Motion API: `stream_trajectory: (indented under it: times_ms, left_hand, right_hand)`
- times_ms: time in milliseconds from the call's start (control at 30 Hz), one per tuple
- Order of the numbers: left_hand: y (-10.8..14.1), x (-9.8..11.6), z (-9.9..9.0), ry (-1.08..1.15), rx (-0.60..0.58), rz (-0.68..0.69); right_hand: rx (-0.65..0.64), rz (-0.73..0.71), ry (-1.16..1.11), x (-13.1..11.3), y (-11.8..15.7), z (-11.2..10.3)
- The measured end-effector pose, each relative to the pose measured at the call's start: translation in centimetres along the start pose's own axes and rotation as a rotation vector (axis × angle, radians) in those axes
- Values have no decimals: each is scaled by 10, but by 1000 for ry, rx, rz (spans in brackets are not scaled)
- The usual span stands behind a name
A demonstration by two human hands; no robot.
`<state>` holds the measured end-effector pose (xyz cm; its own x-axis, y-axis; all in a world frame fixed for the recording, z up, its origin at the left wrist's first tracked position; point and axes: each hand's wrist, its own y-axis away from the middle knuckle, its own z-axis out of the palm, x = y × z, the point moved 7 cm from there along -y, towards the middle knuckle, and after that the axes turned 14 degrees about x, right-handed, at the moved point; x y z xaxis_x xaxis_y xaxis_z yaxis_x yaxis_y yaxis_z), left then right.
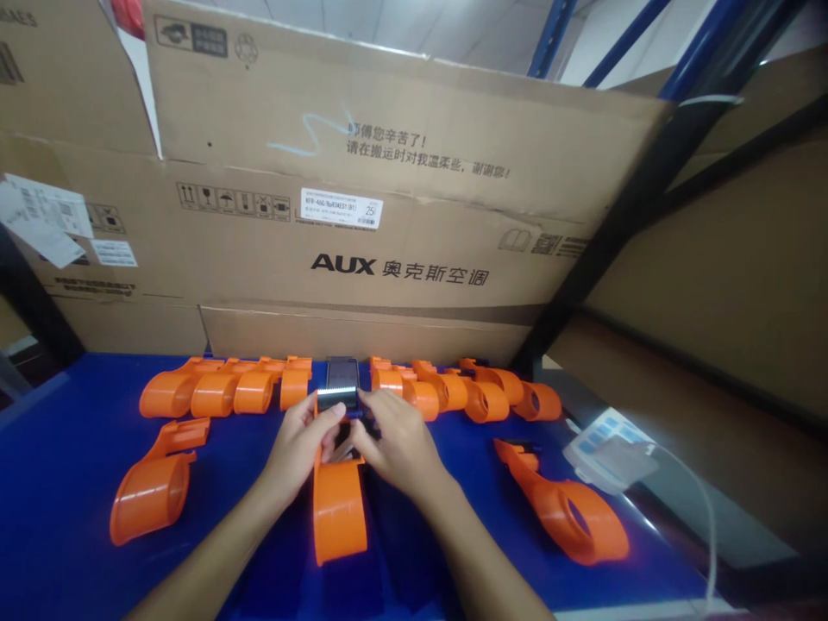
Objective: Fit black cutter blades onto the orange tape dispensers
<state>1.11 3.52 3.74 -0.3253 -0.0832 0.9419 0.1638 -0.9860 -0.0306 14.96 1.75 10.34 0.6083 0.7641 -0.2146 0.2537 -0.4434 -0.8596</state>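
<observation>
In the middle of the head view, an orange plastic holder with a wide ring is held between my two hands, its ring end towards me. A glossy dark rectangular piece sits at its far end. My left hand is closed around the left side, the thumb pressing on the dark piece. At the right edge my right hand is closed too, fingers against the dark piece and the holder. Something small and greyish between the hands is partly hidden by fingers. Directly behind lies a flat dark tray.
Several similar orange holders stand in a row along the back of the blue table. One more orange holder lies at left, another at right. A pale box with a cable is at the right edge. Cardboard walls the back.
</observation>
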Motion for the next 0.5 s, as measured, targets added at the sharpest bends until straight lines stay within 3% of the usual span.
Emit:
stream_trajectory:
  times_ms: [267, 500]
  left_hand:
    - [2, -1, 1, 64, -15, -32]
    - [0, -1, 0, 133, 32, -134]
  right_hand:
    - [-17, -56, 45, -4, 2, 1]
    - [-25, -85, -44, -1, 3, 4]
